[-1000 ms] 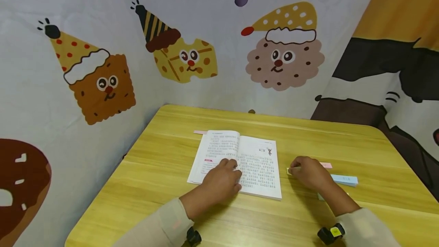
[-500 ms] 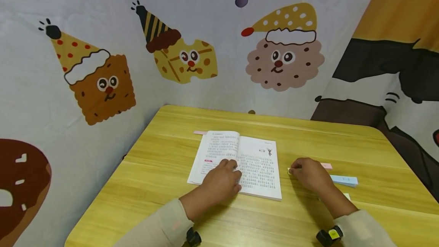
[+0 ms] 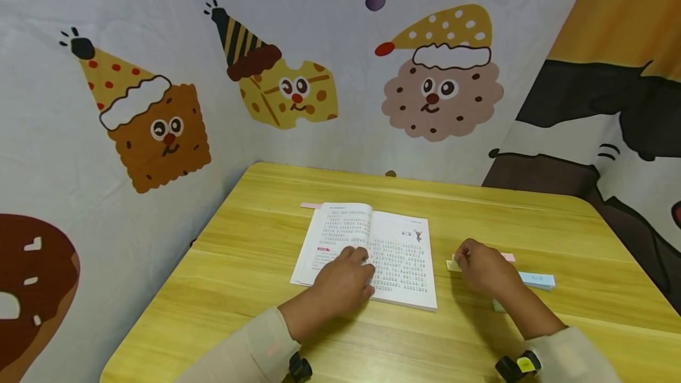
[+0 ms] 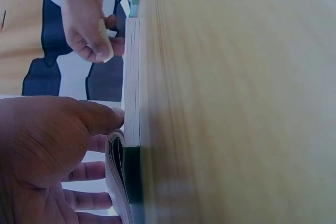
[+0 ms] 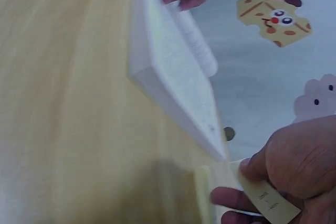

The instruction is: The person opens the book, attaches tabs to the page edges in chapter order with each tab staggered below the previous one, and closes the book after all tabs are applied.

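Note:
An open book [image 3: 401, 259] with printed pages lies on the table, a pink paper tab [image 3: 311, 205] sticking out at its upper left. My left hand [image 3: 340, 279] rests over the gutter and lower left page; the left wrist view shows the thumb on the page side [image 4: 131, 87] and fingers spread across the other leaf. To the right of the book, my right hand [image 3: 486, 270] pinches a yellow sticky note [image 5: 270, 203] with handwriting on it between thumb and fingers. Just beside its fingertips, a yellow sticky-note pad [image 3: 453, 266] lies on the table.
Around the right hand lie a pink note strip [image 3: 508, 257], a blue note strip [image 3: 537, 280] and a green note strip [image 3: 498, 306], partly covered by the forearm. Behind the wooden table [image 3: 255, 341] hangs a cartoon-printed cloth [image 3: 351, 135].
My right hand has drawn back slightly to the right, leaving more of the yellow pad showing while it pinches a note. The left hand and the book have stayed in place.

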